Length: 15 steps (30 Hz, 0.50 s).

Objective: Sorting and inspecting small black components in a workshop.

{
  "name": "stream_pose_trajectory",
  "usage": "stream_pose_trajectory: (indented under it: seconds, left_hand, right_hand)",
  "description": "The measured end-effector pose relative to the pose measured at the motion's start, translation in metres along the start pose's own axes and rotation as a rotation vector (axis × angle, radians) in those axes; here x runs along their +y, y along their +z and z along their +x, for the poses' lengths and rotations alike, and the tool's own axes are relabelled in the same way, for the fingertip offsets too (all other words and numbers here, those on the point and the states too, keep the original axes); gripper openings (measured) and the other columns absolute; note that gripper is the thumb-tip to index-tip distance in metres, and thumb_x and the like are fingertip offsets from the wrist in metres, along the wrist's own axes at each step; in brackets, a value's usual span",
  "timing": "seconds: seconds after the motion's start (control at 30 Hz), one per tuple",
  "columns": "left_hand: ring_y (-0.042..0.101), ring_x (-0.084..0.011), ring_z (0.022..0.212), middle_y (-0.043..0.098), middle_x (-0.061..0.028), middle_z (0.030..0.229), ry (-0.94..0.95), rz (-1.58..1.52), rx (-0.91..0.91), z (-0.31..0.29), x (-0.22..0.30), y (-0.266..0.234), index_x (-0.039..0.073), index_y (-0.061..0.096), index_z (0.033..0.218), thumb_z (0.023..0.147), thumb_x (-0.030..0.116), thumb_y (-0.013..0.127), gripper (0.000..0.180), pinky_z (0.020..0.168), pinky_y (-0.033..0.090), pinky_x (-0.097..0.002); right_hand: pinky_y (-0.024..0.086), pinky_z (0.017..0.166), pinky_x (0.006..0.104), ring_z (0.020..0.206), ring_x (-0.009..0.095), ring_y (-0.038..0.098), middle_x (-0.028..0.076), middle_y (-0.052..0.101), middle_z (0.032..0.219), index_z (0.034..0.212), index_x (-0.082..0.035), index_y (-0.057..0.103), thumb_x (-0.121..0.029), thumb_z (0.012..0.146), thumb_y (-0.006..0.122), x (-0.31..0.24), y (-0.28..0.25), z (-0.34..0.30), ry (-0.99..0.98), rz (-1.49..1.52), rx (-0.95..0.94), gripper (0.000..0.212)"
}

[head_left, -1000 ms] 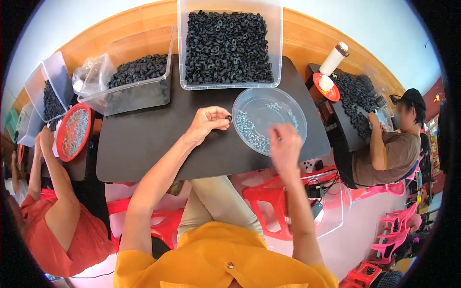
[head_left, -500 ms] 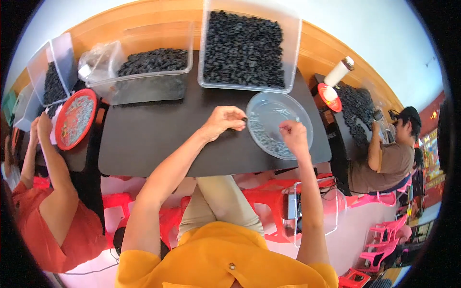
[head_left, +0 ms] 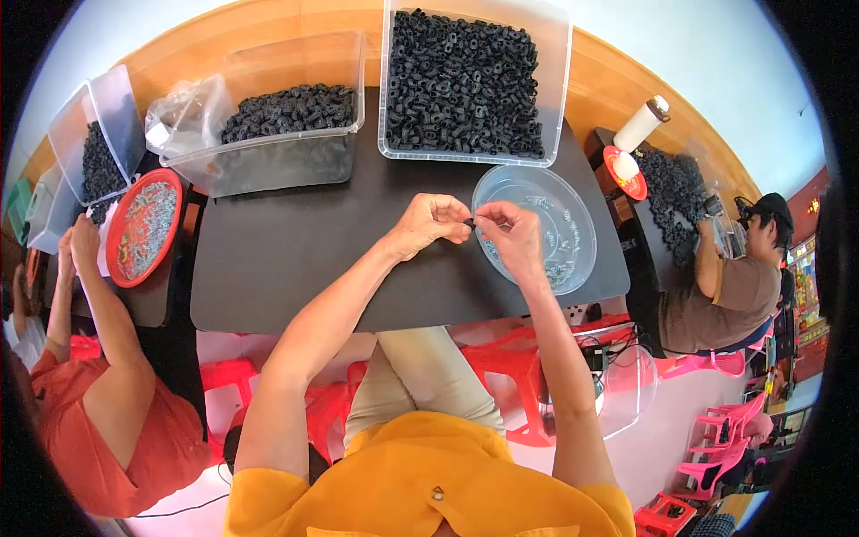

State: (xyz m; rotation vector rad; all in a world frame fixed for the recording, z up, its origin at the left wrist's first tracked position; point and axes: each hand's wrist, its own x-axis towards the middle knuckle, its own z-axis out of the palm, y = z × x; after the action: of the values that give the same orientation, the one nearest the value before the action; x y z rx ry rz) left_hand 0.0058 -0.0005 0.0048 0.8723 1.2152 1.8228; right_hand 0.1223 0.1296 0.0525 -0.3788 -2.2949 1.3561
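Note:
Between finger and thumb of my left hand (head_left: 436,225) is a small black plastic part (head_left: 470,224), held over the dark table. My right hand (head_left: 510,234) meets it from the right, its thumb and forefinger pinched against the part's edge. Whatever those right fingertips hold is too small to make out. Just beyond and under my right hand lies a round clear dish (head_left: 573,224) with many tiny shiny pieces scattered in it. A large clear bin (head_left: 562,98) heaped with similar black parts stands behind the dish.
Another clear bin (head_left: 268,148) of black parts stands at the back left beside a plastic bag (head_left: 192,107). A co-worker in red (head_left: 134,421) sits at left by a red tray (head_left: 114,242). Someone in brown (head_left: 738,304) works at right, near a white bottle (head_left: 640,125).
My right hand has moved left and away from the middle of the dish, and its fingertips now meet the black part in my left hand. The left hand stays nearly in place.

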Motion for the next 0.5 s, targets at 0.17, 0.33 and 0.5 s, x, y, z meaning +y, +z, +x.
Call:
stream_pose_trajectory:
  seconds: [0.17,0.33,0.5]
  left_hand:
    - [0.062,-0.0137,0.069,0.062,-0.0068,0.078,-0.015,-0.002,0.037,0.000,0.001,0.003,0.000,0.059,0.089,0.075,0.002,0.067,0.016,0.064,0.052,-0.0252]
    - [0.062,-0.0135,0.071,0.063,-0.0066,0.079,-0.033,-0.006,0.037,-0.002,0.003,0.002,0.001,0.060,0.089,0.076,0.002,0.066,0.014,0.065,0.052,-0.0251]
    - [0.062,-0.0116,0.070,0.064,-0.0059,0.079,-0.008,-0.062,0.054,0.000,0.002,0.002,0.001,0.061,0.088,0.077,0.002,0.066,0.012,0.065,0.052,-0.0248]
  right_hand:
    - [0.047,0.055,0.0251,0.061,0.013,0.060,0.008,0.064,0.068,0.080,0.001,0.063,-0.003,0.071,0.066,-0.008,0.006,-0.002,-0.132,-0.031,0.108,0.010]
    - [0.049,0.056,0.0299,0.062,0.021,0.062,0.009,0.061,0.070,0.077,0.000,0.062,-0.001,0.072,0.064,-0.014,0.010,-0.005,-0.281,-0.158,0.104,0.006]
    - [0.049,0.056,0.0303,0.062,0.023,0.061,0.010,0.059,0.072,0.077,-0.001,0.062,0.000,0.072,0.061,-0.017,-0.001,0.000,-0.353,-0.210,0.078,0.005]
